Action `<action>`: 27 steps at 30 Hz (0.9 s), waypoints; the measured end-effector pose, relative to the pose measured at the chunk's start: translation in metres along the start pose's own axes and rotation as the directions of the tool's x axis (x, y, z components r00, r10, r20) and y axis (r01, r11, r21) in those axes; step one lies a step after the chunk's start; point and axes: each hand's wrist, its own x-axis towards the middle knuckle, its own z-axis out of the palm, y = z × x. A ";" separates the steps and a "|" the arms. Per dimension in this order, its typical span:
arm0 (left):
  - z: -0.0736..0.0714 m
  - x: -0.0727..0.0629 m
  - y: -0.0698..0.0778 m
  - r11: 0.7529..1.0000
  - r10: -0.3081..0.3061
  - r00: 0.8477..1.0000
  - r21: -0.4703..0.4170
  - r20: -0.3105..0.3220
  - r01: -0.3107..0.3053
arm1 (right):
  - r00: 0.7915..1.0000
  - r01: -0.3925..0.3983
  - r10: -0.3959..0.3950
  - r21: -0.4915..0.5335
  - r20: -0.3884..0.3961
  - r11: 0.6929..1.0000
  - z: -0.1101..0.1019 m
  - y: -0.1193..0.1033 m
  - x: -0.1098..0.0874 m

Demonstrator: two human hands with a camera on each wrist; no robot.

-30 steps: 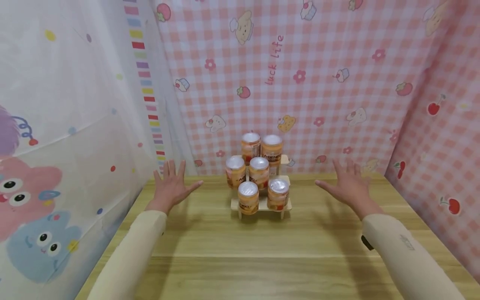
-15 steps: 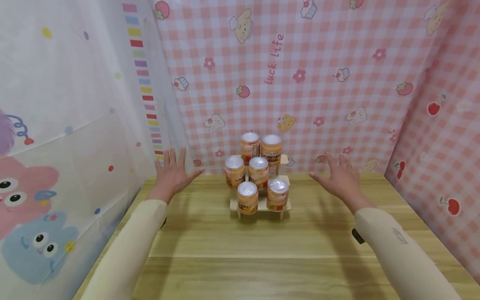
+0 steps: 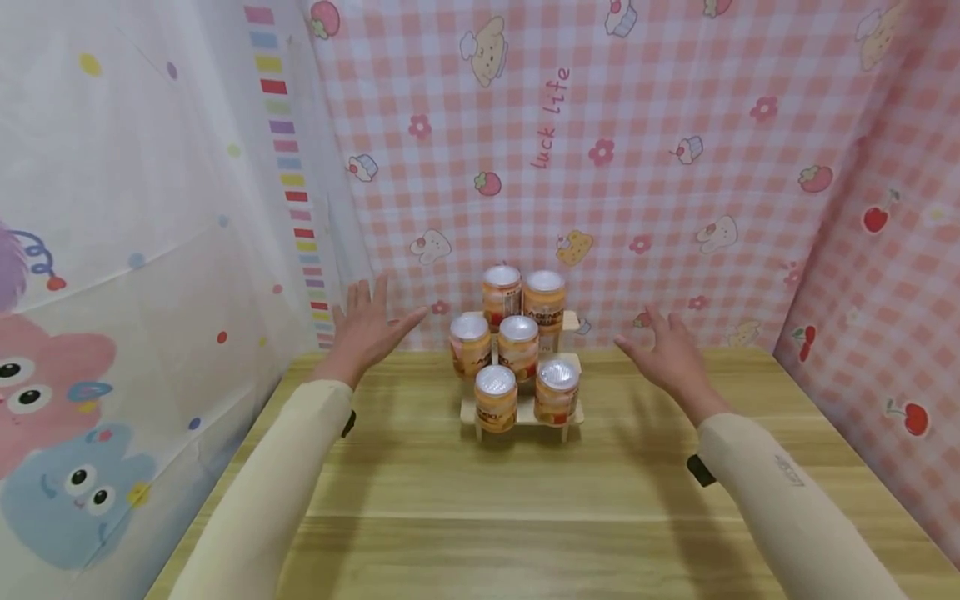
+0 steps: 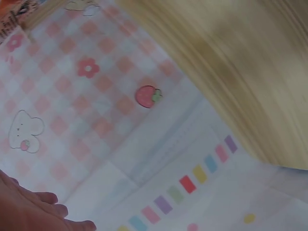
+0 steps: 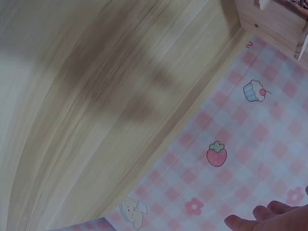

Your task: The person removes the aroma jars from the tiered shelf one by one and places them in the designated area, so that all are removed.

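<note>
Several orange cans with silver lids stand in pairs on a small three-step wooden rack (image 3: pixel 528 410) at the back middle of the table. A front can (image 3: pixel 497 408) sits on the lowest step, a middle can (image 3: pixel 471 348) on the second, a rear can (image 3: pixel 544 298) on the top. My left hand (image 3: pixel 366 332) hovers left of the rack with fingers spread, touching nothing. On the rack's other side, my right hand (image 3: pixel 667 354) is also in the air, fingers extended and thumb toward the cans. Only fingertips of each hand show in the wrist views.
The wooden table (image 3: pixel 465 517) reaches back to a pink checked cloth (image 3: pixel 637 125). A white cartoon-print curtain (image 3: pixel 150 317) hangs along the left, and another checked cloth (image 3: pixel 892 292) closes the right side. A dark wrist camera (image 3: pixel 702 471) sits under the right sleeve.
Both hands have moved inward toward the rack, the left one also rising a little. Rack and cans stay in place; the view shifts only slightly.
</note>
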 end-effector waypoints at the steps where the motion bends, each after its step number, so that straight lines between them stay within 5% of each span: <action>1: 0.000 0.001 0.003 1.000 -0.006 1.000 -0.016 -0.002 0.006 | 1.000 -0.006 0.006 0.016 0.002 1.000 0.001 -0.001 0.000; 12: -0.003 0.014 0.030 0.989 0.008 1.000 -0.149 -0.023 -0.011 | 1.000 0.024 -0.022 0.165 -0.016 0.986 0.015 -0.005 0.007; 17: 0.000 0.021 0.043 0.977 -0.004 1.000 -0.215 -0.022 -0.001 | 1.000 -0.020 0.018 0.224 0.011 0.974 0.022 -0.006 0.008; 23: 0.002 0.027 0.053 0.936 -0.014 0.999 -0.353 -0.042 -0.001 | 0.996 -0.080 0.066 0.302 0.056 0.950 0.031 -0.010 0.007; 27: 0.002 0.028 0.056 0.887 0.017 0.999 -0.461 -0.042 -0.035 | 0.994 -0.092 0.069 0.346 0.079 0.934 0.036 -0.012 0.006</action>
